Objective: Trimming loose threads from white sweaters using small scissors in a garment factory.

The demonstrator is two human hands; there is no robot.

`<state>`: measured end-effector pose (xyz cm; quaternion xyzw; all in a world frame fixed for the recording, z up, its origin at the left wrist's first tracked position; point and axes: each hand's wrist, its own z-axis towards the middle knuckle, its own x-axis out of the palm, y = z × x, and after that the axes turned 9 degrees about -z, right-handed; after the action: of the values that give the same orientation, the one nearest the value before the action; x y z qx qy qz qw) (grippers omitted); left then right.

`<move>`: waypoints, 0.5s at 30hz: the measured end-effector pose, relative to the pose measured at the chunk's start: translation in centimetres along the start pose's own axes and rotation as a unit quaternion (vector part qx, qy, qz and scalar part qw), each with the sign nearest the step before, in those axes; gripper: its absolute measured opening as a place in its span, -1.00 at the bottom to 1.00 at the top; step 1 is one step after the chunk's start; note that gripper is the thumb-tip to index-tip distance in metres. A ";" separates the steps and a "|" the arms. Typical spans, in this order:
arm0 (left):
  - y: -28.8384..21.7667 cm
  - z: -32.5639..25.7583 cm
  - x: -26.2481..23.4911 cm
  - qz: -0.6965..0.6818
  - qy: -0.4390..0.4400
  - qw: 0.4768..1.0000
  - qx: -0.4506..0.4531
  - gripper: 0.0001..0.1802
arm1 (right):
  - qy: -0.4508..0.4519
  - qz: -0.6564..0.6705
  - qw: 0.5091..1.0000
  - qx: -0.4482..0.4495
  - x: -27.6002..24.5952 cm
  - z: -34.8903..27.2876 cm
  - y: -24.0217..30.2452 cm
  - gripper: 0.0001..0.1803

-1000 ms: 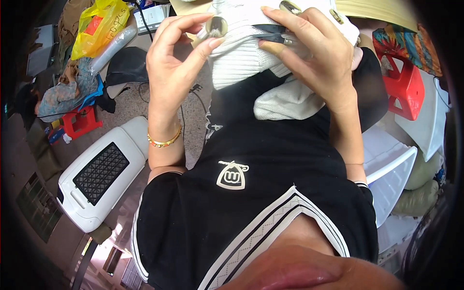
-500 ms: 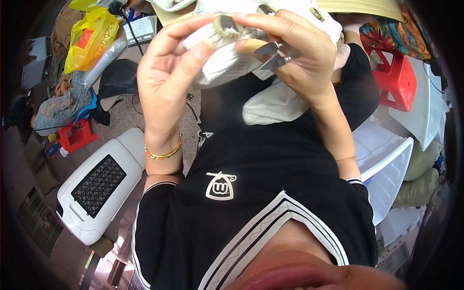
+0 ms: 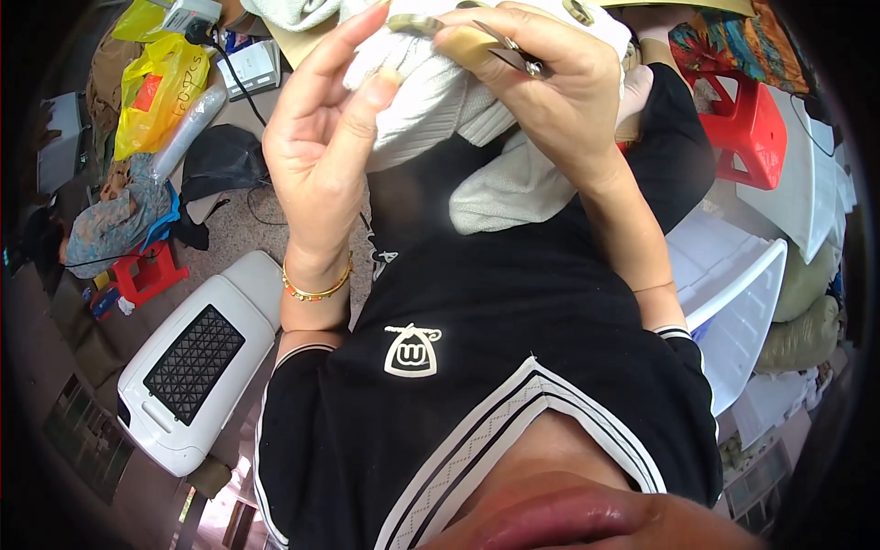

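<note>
A white knitted garment [image 3: 417, 115] with big dark, pale-rimmed buttons lies bunched between my hands, at the top of the view. My left hand [image 3: 321, 137] has its thumb and fingers closed around the knit. One button [image 3: 414, 24] stands nearly edge-on beside the left fingertips. My right hand [image 3: 564, 92] pinches at that button's right side with thumb and forefinger. Held in the same hand are small metal thread snips [image 3: 524, 60], their blades partly hidden by the fingers. A second button [image 3: 578, 11] shows beyond my right knuckles. The sleeve-like part [image 3: 509, 188] hangs onto my lap.
To the left stand a white plastic appliance with a black grille [image 3: 195, 365], a red stool [image 3: 147, 273] and a yellow plastic bag [image 3: 156, 101]. On the right are another red stool [image 3: 756, 128] and a white plastic bin [image 3: 742, 312]. A black cable [image 3: 240, 78] runs at upper left.
The button has tipped from facing me to nearly edge-on. My left forefinger has come up off its rim. The snips have turned within my right hand, and both hands sit slightly higher.
</note>
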<state>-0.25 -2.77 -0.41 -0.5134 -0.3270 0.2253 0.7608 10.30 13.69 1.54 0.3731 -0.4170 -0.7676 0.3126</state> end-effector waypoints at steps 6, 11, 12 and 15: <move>-1.0 0.8 2.0 -0.084 0.069 0.991 -0.081 -0.60 | -0.075 0.096 0.990 -0.065 0.1 -0.4 -1.8 -0.71; -0.6 0.9 2.5 -0.094 0.053 0.991 -0.077 -0.61 | -0.026 0.002 0.990 -0.141 -2.1 0.4 0.0 -0.59; -0.6 0.9 2.6 -0.097 0.052 0.991 -0.077 -0.61 | 0.008 -0.103 0.993 0.064 -2.9 -0.3 2.2 -0.55; -0.4 0.9 2.8 -0.128 0.054 0.987 -0.086 -0.61 | -0.019 -0.143 0.989 0.045 -3.4 -0.6 3.4 -0.47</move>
<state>0.96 -0.45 0.96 -0.5422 -0.3661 0.0692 0.7531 13.20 14.59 5.34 0.4282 -0.3996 -0.7915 0.1746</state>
